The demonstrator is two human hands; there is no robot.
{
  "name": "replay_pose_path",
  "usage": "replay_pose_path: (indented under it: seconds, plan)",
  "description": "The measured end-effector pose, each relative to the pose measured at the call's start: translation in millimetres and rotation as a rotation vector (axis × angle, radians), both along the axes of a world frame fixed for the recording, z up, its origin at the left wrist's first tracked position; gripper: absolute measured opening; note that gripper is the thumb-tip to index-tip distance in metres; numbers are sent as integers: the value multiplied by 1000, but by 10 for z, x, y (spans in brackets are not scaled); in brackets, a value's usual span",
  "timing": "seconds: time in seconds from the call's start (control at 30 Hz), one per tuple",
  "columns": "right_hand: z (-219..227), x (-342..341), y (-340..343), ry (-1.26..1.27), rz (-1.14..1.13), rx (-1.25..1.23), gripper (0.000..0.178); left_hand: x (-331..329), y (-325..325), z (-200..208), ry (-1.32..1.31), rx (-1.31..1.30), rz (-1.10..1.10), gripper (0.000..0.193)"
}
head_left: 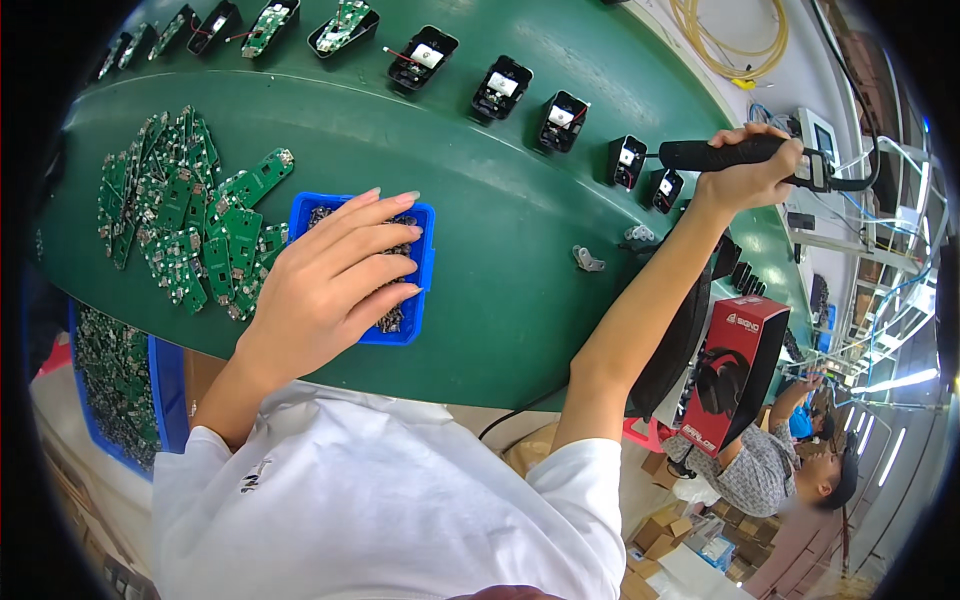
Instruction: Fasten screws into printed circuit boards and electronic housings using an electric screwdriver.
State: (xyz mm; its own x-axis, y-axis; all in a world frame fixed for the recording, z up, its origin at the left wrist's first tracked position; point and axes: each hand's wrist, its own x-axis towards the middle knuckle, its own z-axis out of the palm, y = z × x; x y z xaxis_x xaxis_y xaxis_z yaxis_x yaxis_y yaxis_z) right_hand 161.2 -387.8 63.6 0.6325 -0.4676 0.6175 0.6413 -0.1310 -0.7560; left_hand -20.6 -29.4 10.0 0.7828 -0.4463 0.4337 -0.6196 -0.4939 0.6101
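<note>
In the head view, we see the right hand (pixel 765 172) closed firmly around the black handle of a powered screwdriver (pixel 715 155), its cord bending away to the right. The thin shaft points left at a small black housing (pixel 626 162) at the far edge of the green table (pixel 490 340); we cannot tell whether the tip touches a screw. The left hand (pixel 335 265) lies palm down over a blue tray (pixel 427 265) of small dark metal parts (pixel 390 320), its fingers outstretched and loosely spread, with nothing visibly grasped; we cannot tell whether they touch the parts. Left of the tray we find a heap of green circuit boards (pixel 180 210), and beyond it a curving row of more black housings, some with green boards in or on them. Near the right forearm lie pale brackets (pixel 588 259), and farther right stands a red box (pixel 730 375). Below the table's left edge sits a blue bin (pixel 170 395) filled with boards, while a co-worker (pixel 760 470) appears at lower right.
</note>
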Motion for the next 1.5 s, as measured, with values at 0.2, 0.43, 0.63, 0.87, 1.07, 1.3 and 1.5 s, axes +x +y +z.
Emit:
replay_pose_path:
  seconds: [0.2, 0.43, 0.63, 0.87, 1.07, 1.3, 1.5]
  plan:
    - [-100, 89, 9, -9, -26, 63, 28, -5, -15, -9, 34, -33, 22, 13]
    - [-95, 93, 13, 15, -41, 95, 31, 24, -6, 13, 16, -3, 8, 12]
    - [-135, 123, -49, 38, -78, 113, 37, 39, 5, 13, 26, -27, -4, 13]
    - [-258, 140, -149, 74, -101, 189, 44, 33, 13, 3, 31, -33, -6, 14]
    - [-370, 95, -67, 53, 9, 144, 50, 40, -1, 13, 31, 11, -13, 16]
    - [-540, 9, 138, -30, 242, -110, 53, 91, -13, 22, 45, 55, -57, 19]
    - [-602, 84, 60, -6, 389, -48, 47, 71, 5, 82, 70, 71, -73, 16]
